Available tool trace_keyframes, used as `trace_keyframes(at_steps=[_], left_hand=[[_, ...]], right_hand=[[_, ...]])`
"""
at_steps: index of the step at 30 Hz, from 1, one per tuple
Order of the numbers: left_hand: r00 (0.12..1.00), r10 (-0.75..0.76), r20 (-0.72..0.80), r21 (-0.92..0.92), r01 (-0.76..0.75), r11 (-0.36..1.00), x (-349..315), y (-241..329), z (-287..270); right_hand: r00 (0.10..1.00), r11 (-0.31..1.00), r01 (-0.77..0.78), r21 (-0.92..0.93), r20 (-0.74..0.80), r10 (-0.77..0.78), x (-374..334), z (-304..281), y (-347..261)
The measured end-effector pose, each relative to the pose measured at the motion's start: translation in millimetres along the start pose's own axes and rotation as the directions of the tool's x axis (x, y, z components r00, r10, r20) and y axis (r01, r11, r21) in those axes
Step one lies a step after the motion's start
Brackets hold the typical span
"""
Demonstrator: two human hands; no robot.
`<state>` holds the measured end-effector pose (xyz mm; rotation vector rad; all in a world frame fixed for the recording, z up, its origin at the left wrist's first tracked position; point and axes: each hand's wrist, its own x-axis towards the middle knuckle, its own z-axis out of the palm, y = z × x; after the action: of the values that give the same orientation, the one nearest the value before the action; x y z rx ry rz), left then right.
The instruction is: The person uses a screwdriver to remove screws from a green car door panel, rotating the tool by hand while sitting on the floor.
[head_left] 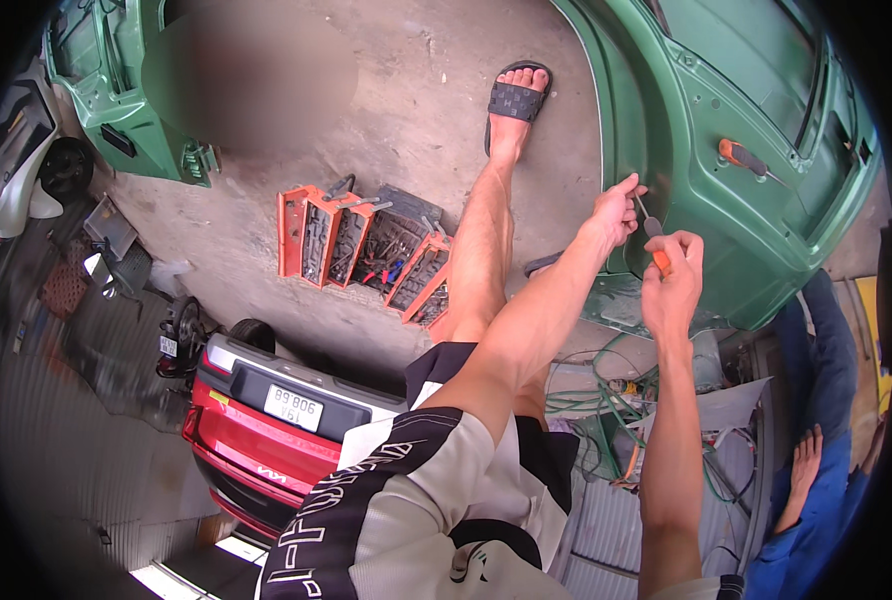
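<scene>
My right hand (673,285) is closed round the orange and grey handle of a screwdriver (653,227), whose thin shaft points up and left toward a green car body panel (706,215). Beside the tip, my left hand (616,213) has its fingers curled together close to the panel's curved inner edge. What those fingers pinch, if anything, is too small to make out. A second screwdriver (744,157) with an orange and dark handle lies on the green panel, to the right of both hands.
An open orange cantilever toolbox (291,235) full of tools stands on the concrete floor, left of my leg. Green hoses (606,395) coil below the panel. A red car (256,440) is at lower left; another green body part (116,100) at upper left. A person in blue (806,500) is at right.
</scene>
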<state>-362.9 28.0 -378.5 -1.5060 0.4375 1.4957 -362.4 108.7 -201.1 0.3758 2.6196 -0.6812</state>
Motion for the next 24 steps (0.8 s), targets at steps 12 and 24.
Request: trace_keyframes(at_steps=[12, 24], left_hand=[[0.999, -0.039, 0.005, 0.015, 0.039, 0.999, 4, 9, -3], [0.980, -0.199, -0.003, -0.133, 0.197, 0.971, -7, 16, 9]], right_hand=[[0.969, 0.972, -0.230, -0.036, 0.087, 0.233, 1, -3, -25], [0.993, 0.989, -0.105, 0.104, -0.040, 0.110, 17, -1, -28]])
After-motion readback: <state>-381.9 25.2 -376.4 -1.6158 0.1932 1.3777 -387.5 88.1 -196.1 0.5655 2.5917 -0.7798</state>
